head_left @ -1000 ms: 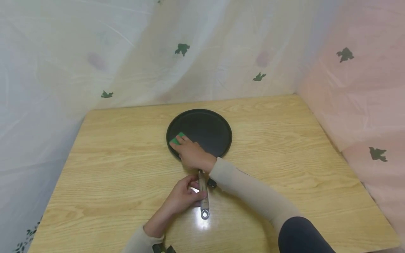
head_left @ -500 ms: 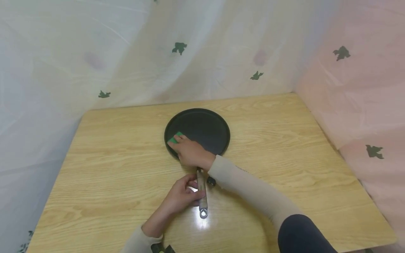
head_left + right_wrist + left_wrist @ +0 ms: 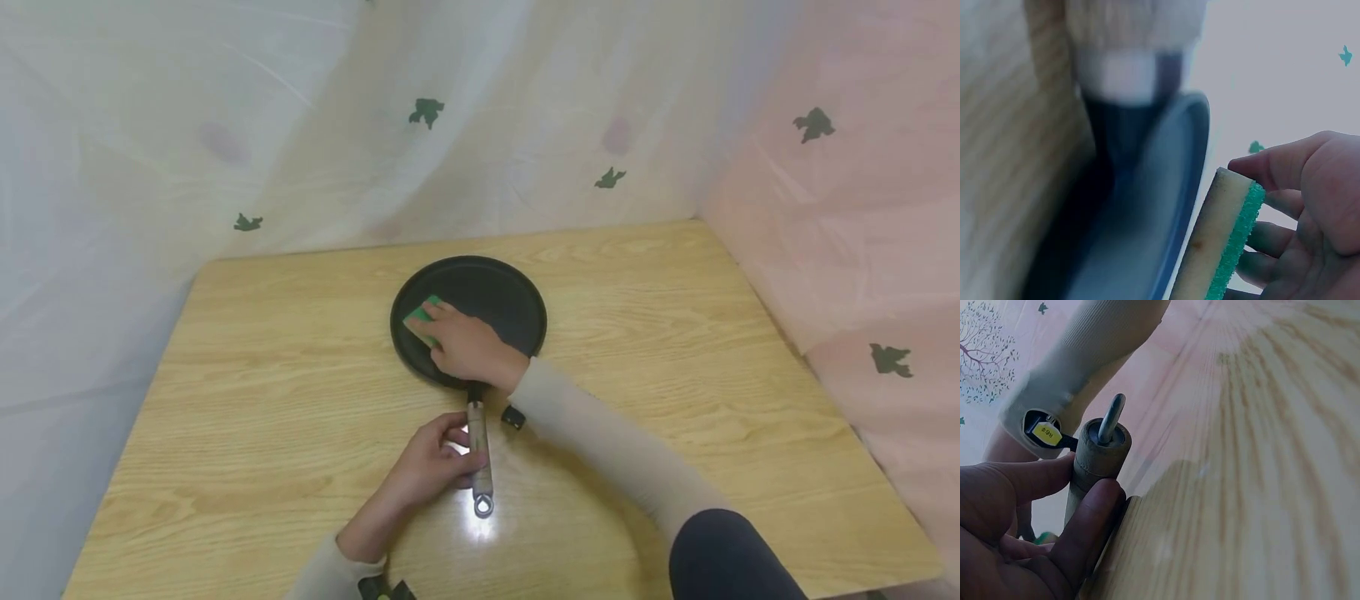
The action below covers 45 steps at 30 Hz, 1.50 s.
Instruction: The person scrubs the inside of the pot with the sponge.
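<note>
A round black frying pan lies on the wooden table, its handle pointing toward me. My left hand holds that handle between thumb and fingers; the left wrist view shows the handle's end with its metal hanging loop. Over the pan's left half, my right hand grips a sponge, cream with a green scouring side. In the right wrist view the thumb is at one end of the sponge and the fingers lie along its green side. Whether the sponge touches the pan's surface cannot be made out.
The wooden table extends on both sides of the pan. Pale sheeting with green bird shapes hangs behind it, and pinkish sheeting on the right. A small black wrist device sits under the right sleeve.
My right hand has moved the sponge a little away from the pan's near-left rim, up and to the right. More of the handle's base shows. The left hand keeps its hold.
</note>
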Each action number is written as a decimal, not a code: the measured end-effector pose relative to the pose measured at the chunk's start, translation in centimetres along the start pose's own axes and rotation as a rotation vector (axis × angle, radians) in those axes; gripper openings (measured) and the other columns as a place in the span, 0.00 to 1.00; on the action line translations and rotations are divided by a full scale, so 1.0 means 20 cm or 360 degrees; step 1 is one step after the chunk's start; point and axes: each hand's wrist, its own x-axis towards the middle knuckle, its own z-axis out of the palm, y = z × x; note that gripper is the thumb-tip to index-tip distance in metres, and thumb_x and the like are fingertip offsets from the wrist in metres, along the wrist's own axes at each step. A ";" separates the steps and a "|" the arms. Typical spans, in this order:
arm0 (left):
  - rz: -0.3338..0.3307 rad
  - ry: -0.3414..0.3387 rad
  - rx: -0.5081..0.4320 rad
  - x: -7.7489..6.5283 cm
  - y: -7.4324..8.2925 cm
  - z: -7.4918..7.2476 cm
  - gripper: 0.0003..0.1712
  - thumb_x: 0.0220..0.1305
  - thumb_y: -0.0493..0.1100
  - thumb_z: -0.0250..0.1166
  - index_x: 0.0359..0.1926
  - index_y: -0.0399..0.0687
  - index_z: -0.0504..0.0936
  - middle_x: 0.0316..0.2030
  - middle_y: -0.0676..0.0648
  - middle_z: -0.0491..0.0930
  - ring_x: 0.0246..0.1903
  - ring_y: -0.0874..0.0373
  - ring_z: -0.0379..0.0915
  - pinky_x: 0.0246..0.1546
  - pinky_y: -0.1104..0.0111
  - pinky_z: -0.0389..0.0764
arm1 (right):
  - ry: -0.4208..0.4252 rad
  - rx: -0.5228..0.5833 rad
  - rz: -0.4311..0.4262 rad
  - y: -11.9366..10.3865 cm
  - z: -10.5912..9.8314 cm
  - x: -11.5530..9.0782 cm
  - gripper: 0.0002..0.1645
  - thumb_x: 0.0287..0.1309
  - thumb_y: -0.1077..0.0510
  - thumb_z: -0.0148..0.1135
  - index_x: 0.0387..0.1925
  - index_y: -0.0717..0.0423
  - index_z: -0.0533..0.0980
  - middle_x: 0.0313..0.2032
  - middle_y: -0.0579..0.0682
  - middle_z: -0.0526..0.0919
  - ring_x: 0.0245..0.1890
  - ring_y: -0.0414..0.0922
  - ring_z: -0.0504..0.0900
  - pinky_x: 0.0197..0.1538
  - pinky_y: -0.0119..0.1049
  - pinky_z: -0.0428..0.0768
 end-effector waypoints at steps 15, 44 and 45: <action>-0.0045 0.0023 0.0014 0.00 -0.01 0.00 0.42 0.61 0.30 0.74 0.72 0.23 0.65 0.46 0.38 0.77 0.32 0.58 0.81 0.35 0.61 0.95 | 0.0180 0.0084 0.0205 0.30 -0.23 -0.08 0.35 0.76 0.60 0.54 0.81 0.53 0.61 0.81 0.63 0.53 0.82 0.57 0.48 0.55 0.44 0.87; -0.0029 0.0014 0.0065 0.01 0.01 0.00 0.41 0.62 0.31 0.74 0.72 0.23 0.66 0.45 0.38 0.78 0.31 0.59 0.80 0.35 0.60 0.95 | 0.0243 0.0228 0.0743 0.79 -0.22 -0.43 0.36 0.76 0.65 0.50 0.81 0.61 0.57 0.79 0.74 0.48 0.80 0.71 0.42 0.79 0.67 0.60; -0.0028 0.0011 0.0063 0.01 0.01 0.00 0.41 0.62 0.31 0.74 0.72 0.23 0.66 0.45 0.38 0.78 0.31 0.59 0.80 0.35 0.59 0.95 | 0.0236 0.0231 0.0747 0.80 -0.21 -0.44 0.36 0.76 0.65 0.50 0.81 0.61 0.57 0.79 0.74 0.47 0.80 0.72 0.41 0.77 0.65 0.68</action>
